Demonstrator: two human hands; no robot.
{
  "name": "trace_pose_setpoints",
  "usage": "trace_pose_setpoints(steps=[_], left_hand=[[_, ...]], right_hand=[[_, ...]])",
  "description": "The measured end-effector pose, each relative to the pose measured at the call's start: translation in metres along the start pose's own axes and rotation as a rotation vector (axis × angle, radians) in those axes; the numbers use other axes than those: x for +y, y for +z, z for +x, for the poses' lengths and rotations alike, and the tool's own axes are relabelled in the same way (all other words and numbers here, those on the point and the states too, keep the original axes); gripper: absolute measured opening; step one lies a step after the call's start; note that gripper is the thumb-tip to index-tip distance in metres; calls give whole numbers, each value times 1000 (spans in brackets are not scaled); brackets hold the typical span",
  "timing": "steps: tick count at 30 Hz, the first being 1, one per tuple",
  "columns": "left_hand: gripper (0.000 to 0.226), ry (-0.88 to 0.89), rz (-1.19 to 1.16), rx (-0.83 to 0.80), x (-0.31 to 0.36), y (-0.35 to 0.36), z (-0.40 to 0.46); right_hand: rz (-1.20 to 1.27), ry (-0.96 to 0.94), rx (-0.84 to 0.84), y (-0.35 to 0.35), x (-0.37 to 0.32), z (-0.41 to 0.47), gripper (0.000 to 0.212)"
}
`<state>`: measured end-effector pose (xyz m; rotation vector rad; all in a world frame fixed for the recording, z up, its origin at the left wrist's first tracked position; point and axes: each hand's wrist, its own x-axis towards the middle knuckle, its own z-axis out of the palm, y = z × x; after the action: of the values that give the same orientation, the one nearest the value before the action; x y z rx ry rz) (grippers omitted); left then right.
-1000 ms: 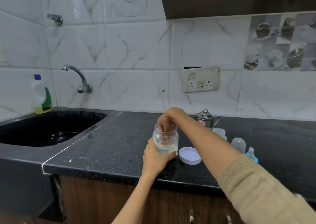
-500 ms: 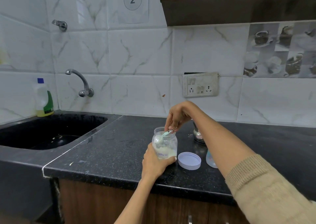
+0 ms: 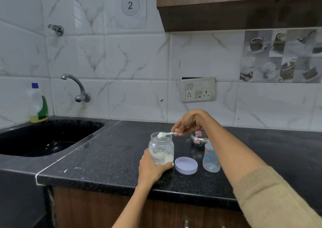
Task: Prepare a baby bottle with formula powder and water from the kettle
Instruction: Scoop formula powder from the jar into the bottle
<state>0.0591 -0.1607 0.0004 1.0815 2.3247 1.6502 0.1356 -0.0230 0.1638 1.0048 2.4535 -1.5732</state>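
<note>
Head view, only 1 cam.

L hand [image 3: 153, 168] wraps low around formula jar [image 3: 161, 150], fingers curled round the far side, thumb tip showing on the right edge at the base. Likely reason: pins the light jar to the counter [image 3: 108, 158] so it won't tip or skid while the scoop works at the mouth.

R hand [image 3: 189, 122] above and right of the jar mouth, fingertips pinching the end of the scoop [image 3: 168, 134] handle, other fingers tucked under. Scoop held roughly level, bowl over the rim w/ a heaped white load. Level hold presumably keeps powder from spilling; bowl over the open mouth means any fall-off drops back in.

Containers:
- Jar: clear, lid off, handwritten "formula" label, pale powder approx. the bottom third, dusty film on upper walls.
- Lid [image 3: 186, 165]: white, lying on the counter just right of the jar, betw. jar and bottle.
- Baby bottle [image 3: 210, 159]: translucent w/ coloured print, upright, just right of lid; top hidden behind R forearm, so can't tell if open. No contents visible in the part that shows.
- Kettle [image 3: 198, 139]: small steel, behind the bottle, mostly hidden by R wrist; water level can't be seen.

Judgement: step = carrying 1 scoop of powder to bottle. Short path, over lid. Risk: heaped load sheds powder on counter en route.
</note>
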Motion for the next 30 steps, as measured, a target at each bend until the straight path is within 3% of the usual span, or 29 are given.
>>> trace_pose_setpoints(steps=[4, 7, 11, 13, 15, 18, 21, 24, 30], left_hand=[[140, -85, -22, 6, 6, -1, -6], [151, 19, -72, 181, 14, 1, -21], [137, 291, 37, 484, 31, 26, -49], [126, 405, 50, 483, 42, 50, -60], [119, 453, 60, 346, 57, 72, -67], [118, 308, 23, 19, 77, 101, -62], [123, 109, -7, -164, 86, 125, -48], [115, 30, -18, -195, 88, 141, -38], [70, 39, -66, -125, 84, 148, -33]], right_hand=[[74, -24, 3, -10, 8, -12, 40], [141, -16, 32, -29, 16, -25, 36], [213, -21, 74, -58, 37, -53, 26], [254, -13, 121, -71, 51, -67, 24], [268, 9, 176, -80, 67, -79, 24], [281, 38, 226, -88, 89, -86, 31], [303, 52, 247, -92, 108, -90, 34], [330, 57, 251, -95, 120, -88, 35], [302, 62, 266, -96, 118, -84, 36]])
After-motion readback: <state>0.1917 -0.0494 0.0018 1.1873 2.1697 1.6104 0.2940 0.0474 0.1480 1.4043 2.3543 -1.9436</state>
